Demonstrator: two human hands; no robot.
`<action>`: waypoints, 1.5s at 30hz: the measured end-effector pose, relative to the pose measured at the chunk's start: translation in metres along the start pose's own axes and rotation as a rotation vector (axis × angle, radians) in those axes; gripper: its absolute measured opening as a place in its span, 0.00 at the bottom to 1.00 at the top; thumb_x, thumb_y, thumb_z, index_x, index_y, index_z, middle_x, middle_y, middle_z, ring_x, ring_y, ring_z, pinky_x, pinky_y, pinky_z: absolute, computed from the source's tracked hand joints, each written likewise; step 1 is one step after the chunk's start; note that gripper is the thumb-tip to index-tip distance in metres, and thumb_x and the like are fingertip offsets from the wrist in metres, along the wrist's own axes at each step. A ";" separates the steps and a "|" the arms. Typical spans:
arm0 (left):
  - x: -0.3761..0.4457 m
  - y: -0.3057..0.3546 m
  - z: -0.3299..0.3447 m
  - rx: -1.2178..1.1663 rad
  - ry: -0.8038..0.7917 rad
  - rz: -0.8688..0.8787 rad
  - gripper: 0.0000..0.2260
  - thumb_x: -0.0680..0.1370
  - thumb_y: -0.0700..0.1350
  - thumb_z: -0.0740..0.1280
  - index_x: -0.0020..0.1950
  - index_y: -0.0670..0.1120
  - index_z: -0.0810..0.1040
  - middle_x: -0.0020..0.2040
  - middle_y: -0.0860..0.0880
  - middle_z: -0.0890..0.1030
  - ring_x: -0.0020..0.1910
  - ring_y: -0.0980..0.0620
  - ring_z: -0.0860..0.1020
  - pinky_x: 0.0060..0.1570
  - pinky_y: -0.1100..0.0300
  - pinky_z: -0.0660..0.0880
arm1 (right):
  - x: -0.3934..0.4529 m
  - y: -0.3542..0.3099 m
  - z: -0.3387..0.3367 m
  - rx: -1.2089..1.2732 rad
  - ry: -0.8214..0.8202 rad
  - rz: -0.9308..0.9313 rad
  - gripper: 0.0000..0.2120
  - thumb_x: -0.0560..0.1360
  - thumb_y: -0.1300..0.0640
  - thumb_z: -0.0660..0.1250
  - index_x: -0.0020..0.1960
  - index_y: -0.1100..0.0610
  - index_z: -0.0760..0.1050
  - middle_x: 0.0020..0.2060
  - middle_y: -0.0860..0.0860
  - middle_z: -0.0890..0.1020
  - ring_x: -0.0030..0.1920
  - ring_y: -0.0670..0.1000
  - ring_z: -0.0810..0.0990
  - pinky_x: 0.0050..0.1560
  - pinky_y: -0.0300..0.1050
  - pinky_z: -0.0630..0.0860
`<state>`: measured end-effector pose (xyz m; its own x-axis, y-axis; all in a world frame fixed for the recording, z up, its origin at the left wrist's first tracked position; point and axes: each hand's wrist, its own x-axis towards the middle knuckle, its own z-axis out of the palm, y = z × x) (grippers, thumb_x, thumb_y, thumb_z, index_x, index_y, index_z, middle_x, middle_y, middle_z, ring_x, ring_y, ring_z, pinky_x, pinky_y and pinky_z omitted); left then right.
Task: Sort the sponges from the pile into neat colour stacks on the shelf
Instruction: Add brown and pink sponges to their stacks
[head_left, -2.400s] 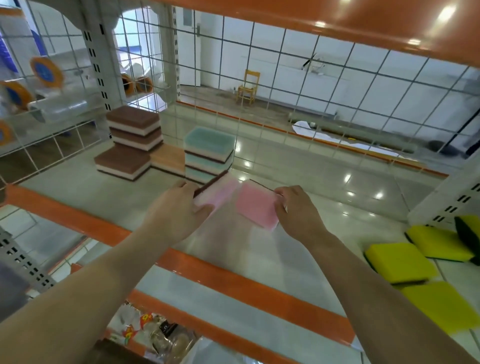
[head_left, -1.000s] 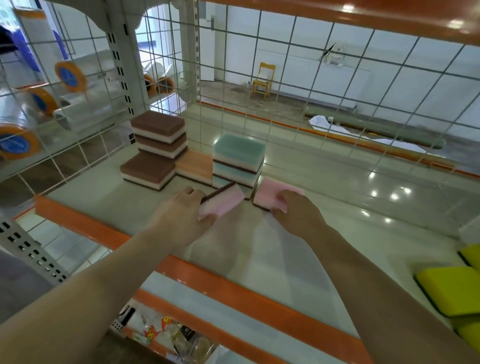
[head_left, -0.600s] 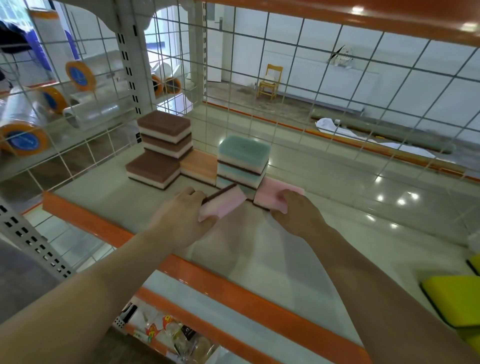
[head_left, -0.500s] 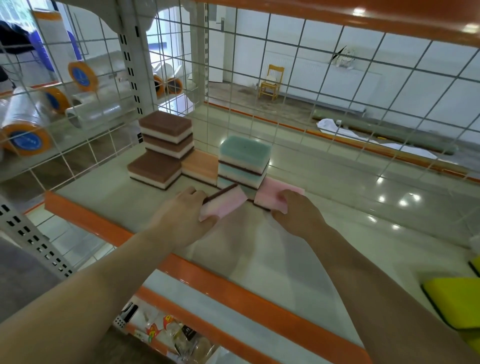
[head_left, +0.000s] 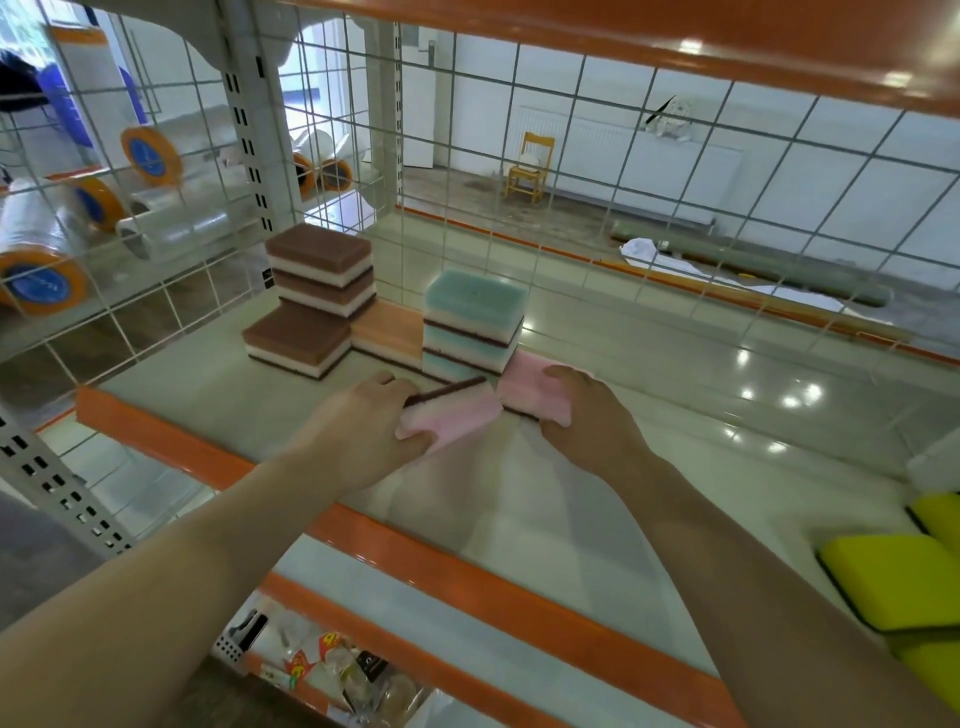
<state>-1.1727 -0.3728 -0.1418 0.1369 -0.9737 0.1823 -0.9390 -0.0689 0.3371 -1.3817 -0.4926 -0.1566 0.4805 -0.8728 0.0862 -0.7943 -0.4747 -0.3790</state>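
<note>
Pink sponges occupy both hands: left hand (head_left: 363, 431) grips one (head_left: 452, 413), right hand (head_left: 587, 415) presses another (head_left: 530, 387) onto the shelf (head_left: 208, 384).

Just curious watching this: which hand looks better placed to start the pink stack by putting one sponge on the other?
Probably the left hand. It holds its pink sponge tilted up off the shelf, while the right hand rests on the other pink sponge, already lying flat beside the teal stack.
</note>
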 end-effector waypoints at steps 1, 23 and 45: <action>0.000 0.002 0.001 -0.015 0.013 -0.004 0.20 0.73 0.53 0.68 0.60 0.44 0.75 0.50 0.48 0.75 0.48 0.47 0.76 0.49 0.54 0.72 | -0.002 0.000 -0.002 0.041 0.003 -0.011 0.29 0.74 0.56 0.66 0.72 0.52 0.62 0.69 0.51 0.68 0.68 0.53 0.67 0.61 0.43 0.66; 0.006 0.048 0.006 -0.317 -0.060 -0.015 0.12 0.77 0.47 0.63 0.37 0.41 0.75 0.29 0.50 0.72 0.31 0.51 0.69 0.33 0.57 0.64 | -0.066 -0.011 -0.028 -0.140 -0.045 -0.330 0.42 0.68 0.52 0.74 0.75 0.50 0.55 0.69 0.49 0.63 0.67 0.50 0.63 0.65 0.41 0.62; 0.011 0.053 0.008 -0.329 -0.006 -0.199 0.19 0.77 0.56 0.63 0.61 0.45 0.71 0.45 0.49 0.74 0.44 0.50 0.74 0.43 0.58 0.68 | -0.061 0.011 -0.039 -0.143 0.084 -0.175 0.33 0.68 0.58 0.71 0.70 0.57 0.62 0.66 0.52 0.67 0.65 0.53 0.66 0.60 0.45 0.68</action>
<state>-1.2232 -0.3885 -0.1295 0.3035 -0.9496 0.0780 -0.7423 -0.1843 0.6442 -1.4339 -0.4484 -0.1304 0.5875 -0.7794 0.2179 -0.7490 -0.6256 -0.2181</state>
